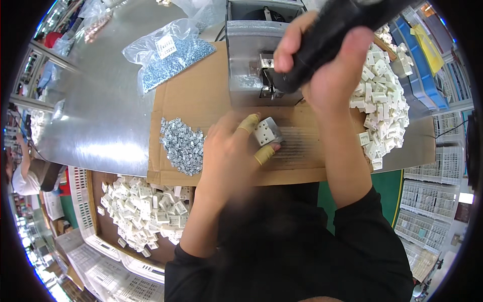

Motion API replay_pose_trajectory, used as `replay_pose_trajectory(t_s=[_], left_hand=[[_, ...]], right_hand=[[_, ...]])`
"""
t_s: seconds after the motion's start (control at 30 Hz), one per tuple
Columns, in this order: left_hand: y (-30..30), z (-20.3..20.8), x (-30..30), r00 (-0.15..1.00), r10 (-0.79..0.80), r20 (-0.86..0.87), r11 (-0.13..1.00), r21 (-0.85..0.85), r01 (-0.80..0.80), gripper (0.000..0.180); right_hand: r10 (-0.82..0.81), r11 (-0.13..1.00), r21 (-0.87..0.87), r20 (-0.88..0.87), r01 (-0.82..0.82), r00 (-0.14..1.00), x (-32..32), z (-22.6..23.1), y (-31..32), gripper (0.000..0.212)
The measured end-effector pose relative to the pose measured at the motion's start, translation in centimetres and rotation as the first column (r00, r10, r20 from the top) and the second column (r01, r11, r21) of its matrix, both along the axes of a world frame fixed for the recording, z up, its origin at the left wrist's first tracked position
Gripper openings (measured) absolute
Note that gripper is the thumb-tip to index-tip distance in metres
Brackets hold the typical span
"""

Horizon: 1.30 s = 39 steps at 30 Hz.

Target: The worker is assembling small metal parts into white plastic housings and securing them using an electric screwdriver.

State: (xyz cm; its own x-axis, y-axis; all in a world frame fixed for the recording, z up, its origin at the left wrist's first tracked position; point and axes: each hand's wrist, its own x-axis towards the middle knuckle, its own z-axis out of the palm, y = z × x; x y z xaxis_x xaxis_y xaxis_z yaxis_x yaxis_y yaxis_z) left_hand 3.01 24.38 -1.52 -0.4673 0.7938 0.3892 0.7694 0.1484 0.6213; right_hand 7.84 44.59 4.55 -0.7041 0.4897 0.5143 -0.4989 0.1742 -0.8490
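My right hand [334,75] is wrapped round a black powered screwdriver [327,43]. The tool slants down to the left, its lower end at the outlet of a grey metal screw feeder [244,65]; the bit tip is hard to make out. On the cardboard, my left hand [229,143] grips a small white plastic block with holes [264,132] between thumb and fingers, which wear yellow finger cots. A shiny metal piece shows along the block's right edge. Left of that hand lies a heap of small grey metal pieces [181,146].
A cardboard sheet [188,90] covers part of the metal table [95,100]. Behind it lies a plastic bag of bluish screws [173,58]. White blocks are heaped at right [385,105] and in a bin at lower left [146,211]. Another person [30,176] is far left.
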Motion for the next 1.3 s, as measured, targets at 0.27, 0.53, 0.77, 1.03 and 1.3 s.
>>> replay_pose_trajectory(t_s=[0.27, 0.53, 0.77, 1.03, 1.3], left_hand=[[0.3, -0.1, -0.4, 0.996, 0.001, -0.091, 0.999, -0.041, -0.004, 0.043], [0.7, 0.4, -0.7, 0.955, -0.086, -0.285, 0.968, -0.251, 0.012, 0.042], [1.1, -0.6, 0.4, 0.934, -0.008, -0.357, 0.973, -0.218, -0.075, 0.047], [2.0, -0.3, 2.0, 0.957, 0.064, -0.282, 0.91, -0.376, -0.172, 0.047], [-6.6, 2.6, -0.5, 0.934, 0.154, -0.322, 0.988, 0.043, -0.148, 0.04]], right_hand=[[-0.033, 0.989, -0.144, 0.058, 0.041, 0.998, 1.9, -3.0, -3.9, 0.1], [-0.093, 0.993, -0.074, -0.009, 0.093, 0.996, 0.4, -1.0, -6.0, 0.094], [0.02, 0.999, 0.032, 0.039, -0.022, 0.999, 0.4, -1.8, -6.1, 0.083], [0.273, 0.961, 0.005, -0.19, -0.277, 0.943, -0.4, -1.6, -5.8, 0.05], [-0.473, 0.851, 0.141, -0.208, 0.505, 0.856, 7.9, -1.9, -3.6, 0.063]])
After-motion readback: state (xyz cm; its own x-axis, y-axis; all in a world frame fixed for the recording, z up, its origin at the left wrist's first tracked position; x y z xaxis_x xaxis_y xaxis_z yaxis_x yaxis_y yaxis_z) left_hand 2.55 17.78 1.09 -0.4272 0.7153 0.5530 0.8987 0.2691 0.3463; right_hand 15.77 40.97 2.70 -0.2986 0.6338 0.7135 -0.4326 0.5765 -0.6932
